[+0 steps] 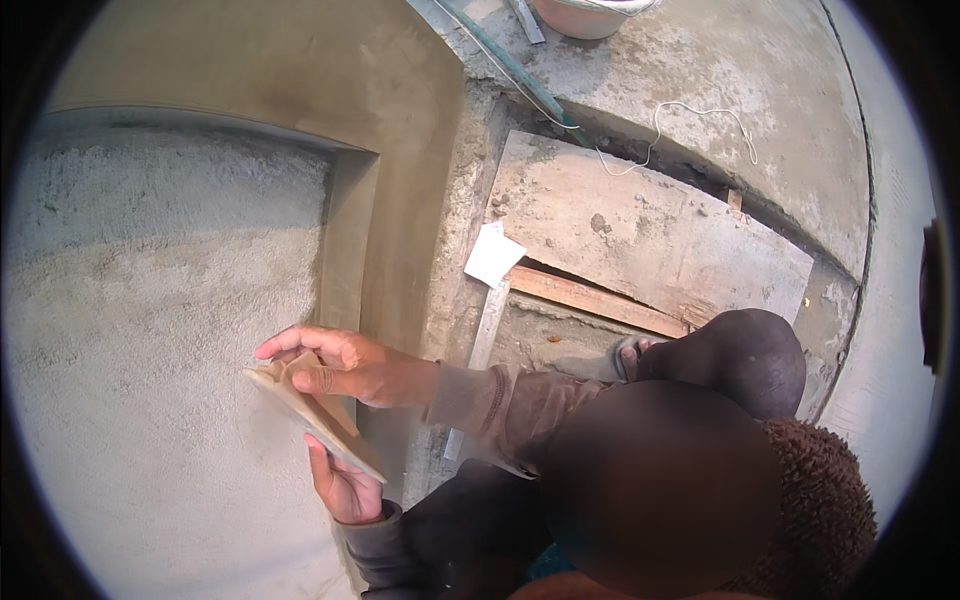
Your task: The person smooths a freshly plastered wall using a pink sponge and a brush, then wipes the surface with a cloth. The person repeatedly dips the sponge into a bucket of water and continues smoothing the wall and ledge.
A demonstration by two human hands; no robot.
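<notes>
My right hand [365, 372], in a brown sleeve, reaches leftward with its thumb and fingers closed on the upper end of a flat tan board [335, 425]. The board is thin and slanted, seen almost edge-on; its exact kind is hard to tell. My left hand [350, 490], palm up in a dark cuff, holds the board's lower end, thumb near its underside. Beyond the board is a rough grey plastered panel [150, 330]. A smoother brownish plaster border [405, 200] frames it with a stepped edge.
White square pieces [494, 254] lie beside a metal straightedge [488, 325]. A concrete slab [640, 220], a wooden plank [600, 300] and white string [655, 140] are beyond. A bucket [585, 18] stands at the top. My bent knee [755, 360] and a blurred dark shape [660, 490] fill the lower right.
</notes>
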